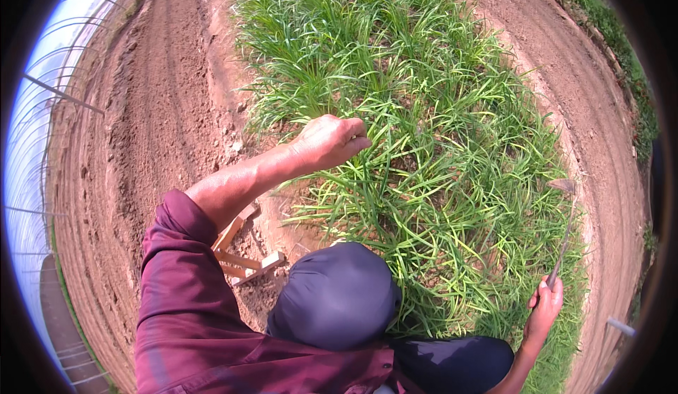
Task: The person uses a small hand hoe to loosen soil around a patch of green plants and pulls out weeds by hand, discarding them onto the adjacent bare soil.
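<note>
My left hand (333,140) is curled into a fist above a bed of green, grass-like leafy plants (424,171). No leaf or tool shows in it; the inside of the palm is hidden. Out at the right, my right hand (545,304) grips the dark handle of a hand hoe (565,235). Its thin neck points away from me along the bed's right edge. The small, broad hoe blade (562,185) is at the far end, by the bare soil.
A wooden frame (246,261) rests on the soil beside my bent knee (339,293). Bare dirt strips (164,92) flank the bed on both sides. Along the left rim stands a hooped plastic-film tunnel (32,150). Low greenery (614,39) borders the right path.
</note>
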The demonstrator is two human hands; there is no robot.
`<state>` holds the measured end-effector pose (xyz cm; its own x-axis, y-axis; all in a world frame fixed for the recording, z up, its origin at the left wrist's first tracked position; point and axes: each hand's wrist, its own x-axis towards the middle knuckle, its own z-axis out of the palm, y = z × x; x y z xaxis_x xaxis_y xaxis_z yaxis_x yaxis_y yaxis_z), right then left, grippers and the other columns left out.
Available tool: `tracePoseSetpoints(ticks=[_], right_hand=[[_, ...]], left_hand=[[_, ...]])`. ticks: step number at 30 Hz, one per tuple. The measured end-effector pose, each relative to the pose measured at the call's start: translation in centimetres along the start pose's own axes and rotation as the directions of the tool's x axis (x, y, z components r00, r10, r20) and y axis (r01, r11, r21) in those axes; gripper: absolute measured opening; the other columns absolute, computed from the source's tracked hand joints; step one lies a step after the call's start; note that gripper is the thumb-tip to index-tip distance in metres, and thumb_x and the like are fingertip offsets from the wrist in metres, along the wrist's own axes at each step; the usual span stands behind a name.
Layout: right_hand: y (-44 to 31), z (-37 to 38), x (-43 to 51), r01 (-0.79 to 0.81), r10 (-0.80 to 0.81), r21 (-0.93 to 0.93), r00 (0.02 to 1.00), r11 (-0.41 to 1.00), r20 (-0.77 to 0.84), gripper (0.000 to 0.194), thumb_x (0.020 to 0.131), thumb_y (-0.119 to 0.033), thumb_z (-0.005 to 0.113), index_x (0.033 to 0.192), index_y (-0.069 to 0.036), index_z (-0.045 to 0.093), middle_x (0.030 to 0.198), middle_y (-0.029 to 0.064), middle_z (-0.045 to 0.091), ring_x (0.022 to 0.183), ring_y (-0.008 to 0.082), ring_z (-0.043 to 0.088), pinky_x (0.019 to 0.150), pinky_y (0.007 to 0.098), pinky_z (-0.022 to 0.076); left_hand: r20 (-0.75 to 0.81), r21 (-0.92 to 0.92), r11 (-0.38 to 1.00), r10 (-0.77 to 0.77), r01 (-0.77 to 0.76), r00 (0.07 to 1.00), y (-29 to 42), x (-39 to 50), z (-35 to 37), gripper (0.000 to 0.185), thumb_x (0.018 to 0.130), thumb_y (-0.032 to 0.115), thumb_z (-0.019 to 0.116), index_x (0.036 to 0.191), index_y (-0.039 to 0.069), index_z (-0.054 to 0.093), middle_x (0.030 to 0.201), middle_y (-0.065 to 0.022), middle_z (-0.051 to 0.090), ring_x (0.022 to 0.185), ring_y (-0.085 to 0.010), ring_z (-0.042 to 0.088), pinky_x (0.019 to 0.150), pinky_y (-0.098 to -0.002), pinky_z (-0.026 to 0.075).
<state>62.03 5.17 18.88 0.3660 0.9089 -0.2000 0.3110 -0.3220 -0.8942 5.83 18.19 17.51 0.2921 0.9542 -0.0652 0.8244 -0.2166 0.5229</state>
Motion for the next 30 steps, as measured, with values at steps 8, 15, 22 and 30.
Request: tracePoseSetpoints(ticks=[8,15,22,30], right_hand=[[-0.1,0.3,-0.1,-0.001,0.001,0.020,1.000,1.000,0.012,0.011,0.099,-0.011,0.055,0.107,-0.003,0.056,0.072,-0.0021,0.045,0.054,0.0055,0.042,0.048,0.0217,0.0340],[0.5,0.2,0.3,-0.011,0.011,0.007,1.000,1.000,0.013,0.010,0.099,-0.012,0.056,0.105,-0.004,0.056,0.072,-0.0026,0.045,0.053,0.0050,0.041,0.046,0.0212,0.0337],[0.9,-0.1,0.4,-0.014,0.013,0.014,1.000,1.000,0.008,0.008,0.100,-0.011,0.056,0.105,-0.005,0.057,0.071,-0.0030,0.045,0.052,0.0046,0.041,0.045,0.0208,0.0332],[0.5,0.5,0.2,-0.018,0.018,-0.008,1.000,1.000,-0.015,0.007,0.100,-0.011,0.056,0.103,-0.005,0.057,0.071,-0.0028,0.046,0.052,0.0045,0.041,0.045,0.0203,0.0334]], left_hand=[[0.010,-0.103,0.947,0.307,-0.304,0.952,6.3,3.0,3.8,0.028,0.094,0.020,0.065,0.120,0.010,0.060,0.106,-0.0157,0.060,0.100,-0.0395,0.064,0.083,-0.0513,0.054],[0.065,-0.266,0.865,0.457,-0.426,0.887,13.4,4.8,6.8,0.034,0.091,0.022,0.069,0.119,0.007,0.058,0.108,-0.0172,0.061,0.105,-0.0399,0.063,0.085,-0.0505,0.055],[0.154,-0.493,0.761,0.553,-0.421,0.819,15.7,3.4,9.6,0.029,0.091,0.023,0.072,0.111,0.005,0.060,0.103,-0.0170,0.063,0.101,-0.0404,0.065,0.086,-0.0494,0.054],[0.290,-0.520,0.789,0.524,-0.328,0.801,14.6,2.7,10.9,0.034,0.090,0.026,0.073,0.115,0.005,0.065,0.102,-0.0174,0.067,0.102,-0.0385,0.065,0.089,-0.0497,0.053]])
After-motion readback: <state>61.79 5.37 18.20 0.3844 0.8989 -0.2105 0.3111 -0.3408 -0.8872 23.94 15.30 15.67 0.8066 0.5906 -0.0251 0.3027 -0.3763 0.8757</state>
